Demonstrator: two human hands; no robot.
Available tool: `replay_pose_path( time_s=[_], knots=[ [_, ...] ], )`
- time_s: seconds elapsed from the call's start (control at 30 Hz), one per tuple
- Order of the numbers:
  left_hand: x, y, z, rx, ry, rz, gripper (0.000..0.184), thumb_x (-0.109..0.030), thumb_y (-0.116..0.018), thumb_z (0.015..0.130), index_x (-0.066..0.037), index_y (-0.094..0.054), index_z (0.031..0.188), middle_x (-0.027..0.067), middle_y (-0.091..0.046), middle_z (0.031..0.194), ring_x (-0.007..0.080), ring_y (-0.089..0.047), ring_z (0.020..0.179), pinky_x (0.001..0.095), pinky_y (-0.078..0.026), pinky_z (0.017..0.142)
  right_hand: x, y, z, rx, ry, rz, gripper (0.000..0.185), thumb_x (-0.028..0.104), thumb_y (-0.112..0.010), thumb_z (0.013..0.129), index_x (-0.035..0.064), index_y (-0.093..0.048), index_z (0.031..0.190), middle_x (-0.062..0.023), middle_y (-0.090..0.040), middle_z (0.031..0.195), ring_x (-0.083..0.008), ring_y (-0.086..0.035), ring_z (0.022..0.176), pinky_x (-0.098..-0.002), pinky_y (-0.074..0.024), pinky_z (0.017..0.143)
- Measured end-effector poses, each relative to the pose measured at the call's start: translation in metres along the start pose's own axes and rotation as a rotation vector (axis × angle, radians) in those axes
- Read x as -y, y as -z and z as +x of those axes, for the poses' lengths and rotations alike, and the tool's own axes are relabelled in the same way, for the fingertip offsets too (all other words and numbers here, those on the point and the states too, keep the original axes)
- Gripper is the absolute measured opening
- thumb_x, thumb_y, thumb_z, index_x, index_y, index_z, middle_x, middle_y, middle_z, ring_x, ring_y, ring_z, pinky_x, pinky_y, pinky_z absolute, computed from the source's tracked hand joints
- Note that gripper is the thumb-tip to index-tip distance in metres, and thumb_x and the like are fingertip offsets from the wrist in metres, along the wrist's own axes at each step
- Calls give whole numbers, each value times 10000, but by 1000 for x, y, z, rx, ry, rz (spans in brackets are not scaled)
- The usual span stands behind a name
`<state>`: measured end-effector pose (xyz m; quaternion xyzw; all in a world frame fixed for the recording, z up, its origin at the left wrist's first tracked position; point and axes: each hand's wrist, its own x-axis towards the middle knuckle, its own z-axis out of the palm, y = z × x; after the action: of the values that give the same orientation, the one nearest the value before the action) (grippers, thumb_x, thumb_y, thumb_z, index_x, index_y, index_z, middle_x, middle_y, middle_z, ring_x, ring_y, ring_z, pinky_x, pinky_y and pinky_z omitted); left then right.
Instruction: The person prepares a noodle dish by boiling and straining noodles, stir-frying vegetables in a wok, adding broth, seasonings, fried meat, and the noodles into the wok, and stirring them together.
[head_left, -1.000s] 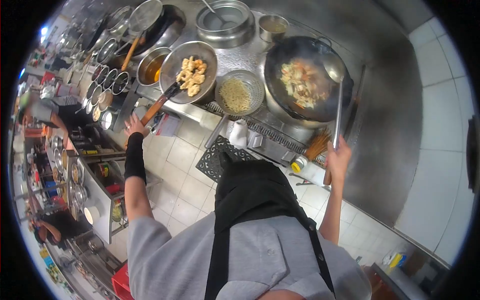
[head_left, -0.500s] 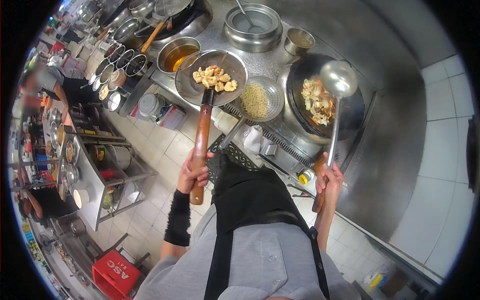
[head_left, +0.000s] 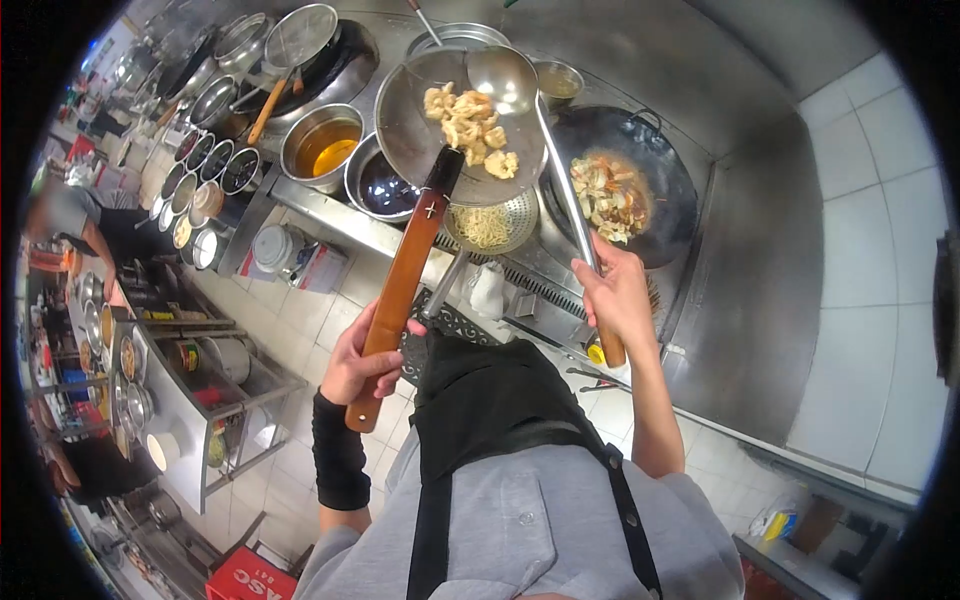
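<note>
My left hand (head_left: 362, 365) is closed around the wooden handle of a wide strainer (head_left: 405, 150) that holds pale cooked chunks (head_left: 468, 125), perhaps meat. In my right hand (head_left: 617, 285) is a long-handled metal ladle (head_left: 503, 80), gripped low near its wooden end. The ladle's bowl lies over the strainer's far right part, beside the chunks; whether they touch I cannot tell. To the right, a black wok (head_left: 670, 205) contains sliced cabbage and orange bits (head_left: 610, 195). Partly hidden below the strainer, a perforated skimmer (head_left: 522, 222) carries noodles (head_left: 483, 226).
A pot of amber liquid (head_left: 335, 155) and a bowl of dark liquid (head_left: 378, 180) stand left of the strainer. Several seasoning containers (head_left: 215, 160) line the left side. A steel table (head_left: 180, 425) and another person (head_left: 85, 215) are farther left. A steel wall (head_left: 765, 280) bounds the right.
The ladle has swung left from above the wok to over the strainer. My left hand has shifted the strainer toward the wok, its handle now slanting more. The view has shifted slightly.
</note>
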<state>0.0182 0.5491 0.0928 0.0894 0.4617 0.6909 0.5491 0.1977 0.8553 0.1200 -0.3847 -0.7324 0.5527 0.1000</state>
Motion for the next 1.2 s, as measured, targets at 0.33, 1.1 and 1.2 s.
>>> replay_pose_path(
  time_s=[0.33, 1.1, 1.2],
  knots=[
    [25, -12, 40, 161, 150, -94, 855, 132, -579, 835, -71, -227, 1587, 167, -584, 1202, 95, -460, 503, 223, -417, 419, -50, 21, -27, 52, -268, 979, 420, 40, -571, 970, -107, -506, 1358, -37, -545, 778, -28, -391, 455, -191, -300, 340],
    [42, -35, 74, 159, 165, 53, 871, 115, -622, 824, -75, -238, 1583, 165, -582, 1212, 100, -485, 509, 227, -434, 417, -85, 70, -59, -461, -163, -174, 457, 56, -632, 893, -62, -597, 1333, -113, -612, 612, -136, -583, 452, -339, -485, 438],
    [37, -45, 77, 168, 148, 60, 864, 115, -618, 826, -68, -240, 1581, 167, -584, 1206, 98, -490, 507, 221, -436, 416, -71, 68, -70, -439, -32, -105, 484, 36, -651, 892, -45, -598, 1366, -27, -566, 560, -88, -534, 425, -281, -446, 391]
  ],
)
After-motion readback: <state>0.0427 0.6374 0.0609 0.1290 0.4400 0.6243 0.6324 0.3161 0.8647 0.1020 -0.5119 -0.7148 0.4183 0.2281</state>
